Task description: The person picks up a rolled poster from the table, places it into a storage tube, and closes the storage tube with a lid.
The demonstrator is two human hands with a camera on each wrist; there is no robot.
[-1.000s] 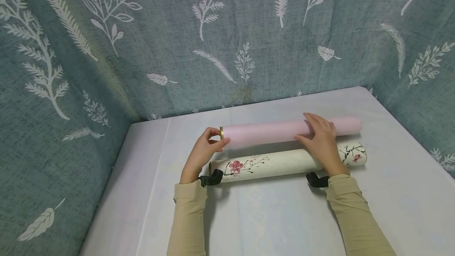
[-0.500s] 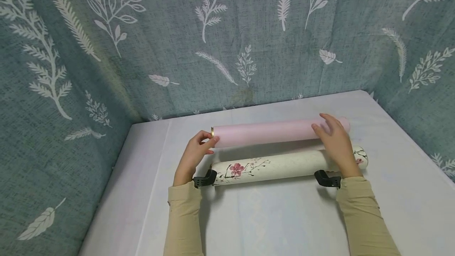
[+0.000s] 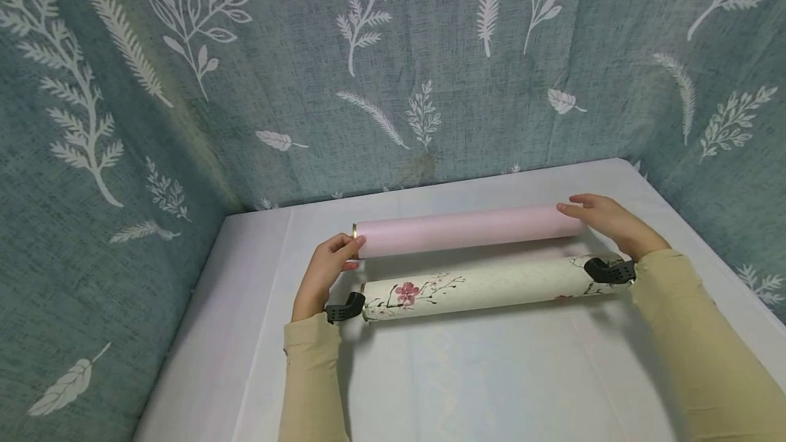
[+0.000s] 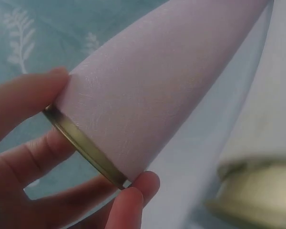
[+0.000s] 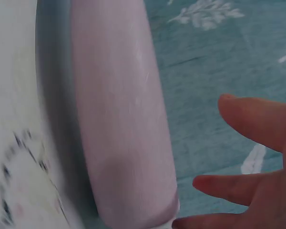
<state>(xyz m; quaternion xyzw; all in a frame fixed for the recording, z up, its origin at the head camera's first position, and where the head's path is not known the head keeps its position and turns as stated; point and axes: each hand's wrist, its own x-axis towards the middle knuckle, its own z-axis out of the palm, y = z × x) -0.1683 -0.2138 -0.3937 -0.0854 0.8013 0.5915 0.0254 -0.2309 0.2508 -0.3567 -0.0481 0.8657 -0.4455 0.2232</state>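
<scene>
A long pink tube [image 3: 460, 232] with a gold rim [image 4: 88, 149] at its left end extends across the upper part of the table, slightly tilted up to the right. My left hand [image 3: 325, 268] pinches that rimmed end, thumb on the pink side and fingertips at the rim. At the other end is my right hand [image 3: 614, 227], fingers spread; in the right wrist view a lower fingertip [image 5: 181, 223] touches or nearly touches the tube's end. Nearer to me lies a cream tube [image 3: 510, 283] printed with plum blossom branches, also gold-rimmed at the left.
A white cloth covers the table [image 3: 479, 374]. Behind and on both sides hangs a blue-green curtain [image 3: 295, 87] with white leaf prints. Black wrist mounts [image 3: 346, 309] hang close to both ends of the cream tube.
The pink tube has shifted left with my left hand. My right hand has moved right along it to its far end, its fingers now spread beside that end. The cream tube stays in place.
</scene>
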